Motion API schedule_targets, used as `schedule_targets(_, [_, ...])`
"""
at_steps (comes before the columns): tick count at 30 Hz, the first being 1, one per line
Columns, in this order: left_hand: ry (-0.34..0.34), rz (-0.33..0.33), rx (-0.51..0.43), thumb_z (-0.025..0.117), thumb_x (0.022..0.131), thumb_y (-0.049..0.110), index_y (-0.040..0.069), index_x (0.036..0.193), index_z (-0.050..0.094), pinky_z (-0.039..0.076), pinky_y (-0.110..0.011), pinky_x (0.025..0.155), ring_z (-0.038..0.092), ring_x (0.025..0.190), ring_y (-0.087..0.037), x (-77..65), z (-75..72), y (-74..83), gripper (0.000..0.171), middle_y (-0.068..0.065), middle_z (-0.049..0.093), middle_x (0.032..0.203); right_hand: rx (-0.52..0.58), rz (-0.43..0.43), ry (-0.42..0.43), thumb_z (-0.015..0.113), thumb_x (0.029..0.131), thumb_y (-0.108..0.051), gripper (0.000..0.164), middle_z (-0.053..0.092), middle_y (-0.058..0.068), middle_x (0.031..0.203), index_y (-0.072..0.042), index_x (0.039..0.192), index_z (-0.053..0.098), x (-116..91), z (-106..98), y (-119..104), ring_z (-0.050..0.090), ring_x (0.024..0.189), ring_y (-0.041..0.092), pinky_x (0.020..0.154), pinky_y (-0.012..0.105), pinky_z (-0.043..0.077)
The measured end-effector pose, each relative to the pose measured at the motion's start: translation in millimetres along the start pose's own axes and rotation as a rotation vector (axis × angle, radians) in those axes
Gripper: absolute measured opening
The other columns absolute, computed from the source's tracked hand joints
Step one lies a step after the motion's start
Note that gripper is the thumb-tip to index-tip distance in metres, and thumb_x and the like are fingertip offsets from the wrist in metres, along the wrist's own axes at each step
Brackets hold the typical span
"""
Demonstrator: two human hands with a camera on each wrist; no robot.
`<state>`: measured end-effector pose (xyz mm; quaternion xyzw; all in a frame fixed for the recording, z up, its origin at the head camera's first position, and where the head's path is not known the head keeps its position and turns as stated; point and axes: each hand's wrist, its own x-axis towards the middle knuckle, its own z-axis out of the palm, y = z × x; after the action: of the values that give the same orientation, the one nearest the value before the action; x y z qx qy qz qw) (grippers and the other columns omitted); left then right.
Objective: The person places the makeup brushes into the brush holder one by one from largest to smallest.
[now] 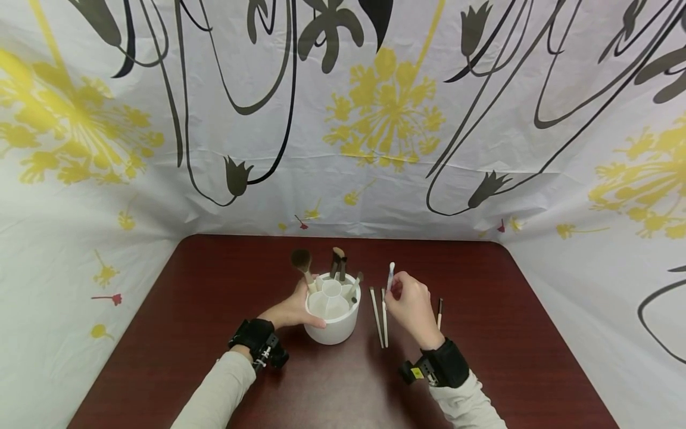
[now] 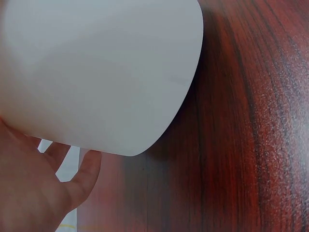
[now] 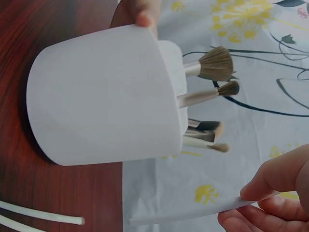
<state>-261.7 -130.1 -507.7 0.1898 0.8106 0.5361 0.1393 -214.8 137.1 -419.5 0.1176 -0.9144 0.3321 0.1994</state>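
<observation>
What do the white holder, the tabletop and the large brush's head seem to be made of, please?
White holder: probably plastic, matte, judging by its even, unbroken wall.
Tabletop: wood or wood-look laminate, slightly glossy, showing streaky grain and glare.
Large brush's head: hair or synthetic fibre, dull, in fine, flared strands.

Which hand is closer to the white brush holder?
Left. The left hand grips the white brush holder; the right hand is apart, to its right, pinching a white stick.

The table (image 1: 236,271) has a wood-grain top with a soft gloss. On it, the holder (image 1: 334,331) looks like smooth, matt plastic; its largest brush (image 3: 217,64) has hairy bristles. Past the table's far edge hangs creased, faintly shiny sheeting (image 1: 316,193).
</observation>
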Motion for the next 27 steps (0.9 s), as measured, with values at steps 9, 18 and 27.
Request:
schedule_targets(9, [-0.014,-0.013,-0.008,0.084,0.058,0.03,0.007,0.14,0.006,0.019,-0.051,0.104,0.022,0.129,-0.033,-3.0,-0.7,6.8,0.116,-0.018,0.015,0.142,0.045,-0.065,0.037,0.064,0.074,0.002,0.015,0.061,0.005,0.073,-0.005,0.083,0.054,-1,-3,-7,0.06,0.064,0.017,0.055,0.026,0.044])
schedule_targets(18, [-0.039,-0.028,-0.037,0.082,0.062,0.02,-0.002,0.138,0.005,0.017,-0.053,0.104,0.021,0.129,-0.038,-17.1,-5.7,45.4,0.111,-0.024,0.013,0.141,0.082,-0.147,0.103,0.065,0.072,0.006,0.021,0.06,0.002,0.075,-0.006,0.084,0.052,1,-3,-13,0.061,0.066,0.012,0.057,0.025,0.049])
schedule_targets(27, [-0.033,0.014,-0.047,0.084,0.059,0.018,-0.005,0.137,0.007,0.016,-0.052,0.104,0.02,0.129,-0.039,-12.9,-5.3,37.4,0.111,-0.026,0.014,0.14,0.164,-0.184,0.119,0.064,0.073,0.007,0.022,0.06,0.003,0.078,-0.006,0.085,0.052,3,1,-17,0.063,0.07,0.014,0.06,0.025,0.05])
